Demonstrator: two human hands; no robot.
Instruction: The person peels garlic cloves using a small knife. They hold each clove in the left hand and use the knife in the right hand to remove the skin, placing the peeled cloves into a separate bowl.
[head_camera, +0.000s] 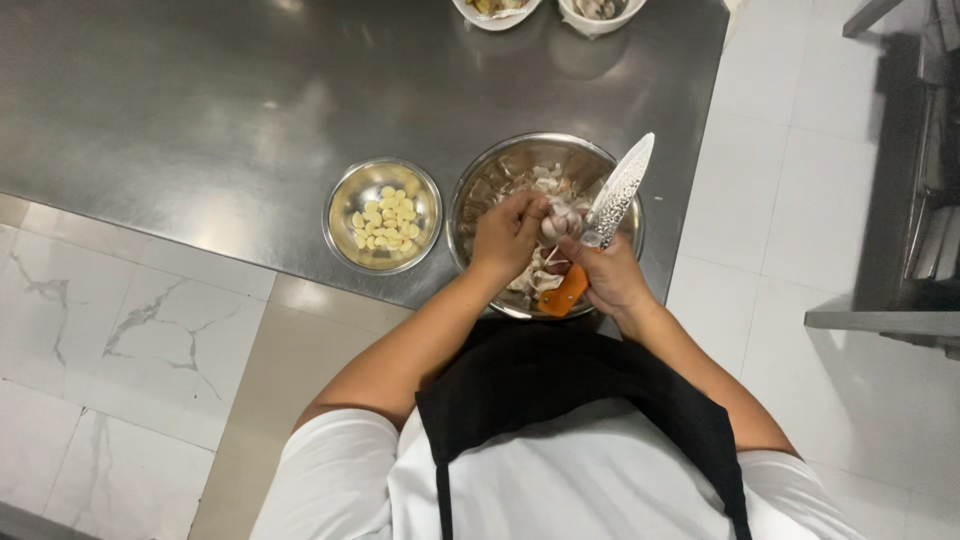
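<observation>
Steel counter (200, 110) seen from above, pale marble-veined floor tiles (90, 330) around it. Garlic bulb (560, 222) pinched between fingertips of left hand (508, 235), fingers curled closed on it, over large steel bowl (500, 175) of garlic skins. Right hand (610, 275) closed on orange-handled knife (618, 195), blade angled up past bulb. Small steel bowl (340, 235) of peeled cloves (385, 218) set just left of left fingers. Two white dishes (560, 10) at far edge
</observation>
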